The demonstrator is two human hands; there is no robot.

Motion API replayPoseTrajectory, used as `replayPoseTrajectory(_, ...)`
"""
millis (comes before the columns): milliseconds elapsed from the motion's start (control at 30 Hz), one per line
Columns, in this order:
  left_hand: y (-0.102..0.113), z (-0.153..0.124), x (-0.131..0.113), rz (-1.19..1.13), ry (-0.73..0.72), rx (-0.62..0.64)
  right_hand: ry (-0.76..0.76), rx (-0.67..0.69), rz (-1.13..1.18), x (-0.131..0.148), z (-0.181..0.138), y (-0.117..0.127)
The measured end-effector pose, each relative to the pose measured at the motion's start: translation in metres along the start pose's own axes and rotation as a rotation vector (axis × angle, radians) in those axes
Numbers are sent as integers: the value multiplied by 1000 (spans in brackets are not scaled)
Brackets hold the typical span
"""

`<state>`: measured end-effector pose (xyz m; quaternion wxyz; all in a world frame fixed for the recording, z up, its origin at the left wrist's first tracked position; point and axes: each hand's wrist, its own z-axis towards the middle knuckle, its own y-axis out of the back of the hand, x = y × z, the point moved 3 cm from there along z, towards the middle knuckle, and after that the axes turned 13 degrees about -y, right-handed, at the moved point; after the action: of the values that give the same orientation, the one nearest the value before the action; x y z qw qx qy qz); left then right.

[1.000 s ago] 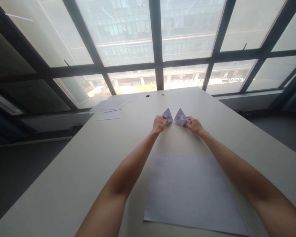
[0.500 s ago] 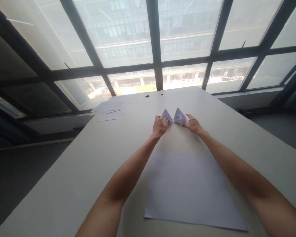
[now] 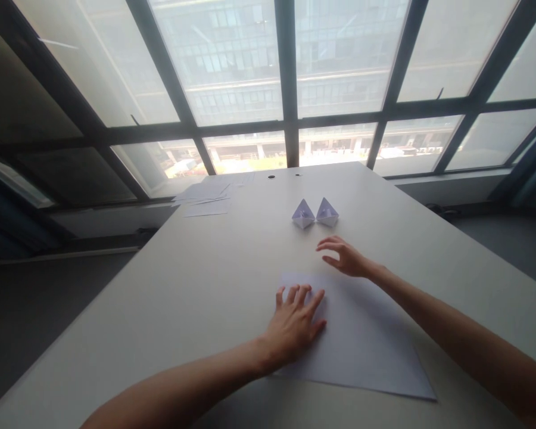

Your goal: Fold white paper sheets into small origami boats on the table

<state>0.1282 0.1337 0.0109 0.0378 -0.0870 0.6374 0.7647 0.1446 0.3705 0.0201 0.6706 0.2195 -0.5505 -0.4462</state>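
A sheet of white paper [image 3: 366, 339] lies flat on the table close to me. My left hand [image 3: 295, 322] is over its left part with fingers spread, seemingly resting on the sheet. Above the sheet's far edge hovers my right hand [image 3: 345, 256], its thumb and fingers apart and nothing between them. Two folded paper boats stand side by side farther off: the left paper boat [image 3: 303, 215] and the right paper boat [image 3: 327, 213], their near corners almost touching. Neither hand touches them.
Several loose paper sheets [image 3: 205, 196] overlap at the table's far left. Two small dark holes, one a cable hole [image 3: 271, 177], sit near the far end of the white table [image 3: 196, 286]. Large framed windows [image 3: 245, 149] rise behind it.
Both hands have let go of the folded paper boats and drawn back toward me. My left hand came down to the flat sheet; my right hand stopped above its far edge.
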Motion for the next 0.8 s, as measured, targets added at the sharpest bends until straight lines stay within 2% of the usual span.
replayPoseTrajectory(67,-1,-10,12,23,-31,11,149,198,16,30,-16,-15)
replayPoseTrajectory(133,3,-16,33,7,-113,59,201,270,-45,50,-29,-26)
replayPoseTrajectory(200,9,-20,57,-30,-167,126,167,242,-141,62,-36,-34)
replayPoseTrajectory(233,11,-22,69,-32,-146,131,133,205,-195,67,-39,-37)
replayPoseTrajectory(367,16,-30,102,-18,102,6,-34,66,-387,83,-40,-50)
replayPoseTrajectory(433,13,-31,104,-22,137,-26,-103,31,-422,87,-37,-56)
replayPoseTrajectory(567,6,-29,98,-39,70,-15,-124,-25,-345,79,-25,-63)
replayPoseTrajectory(800,8,-28,96,-40,69,-52,-180,28,-310,54,-21,-74)
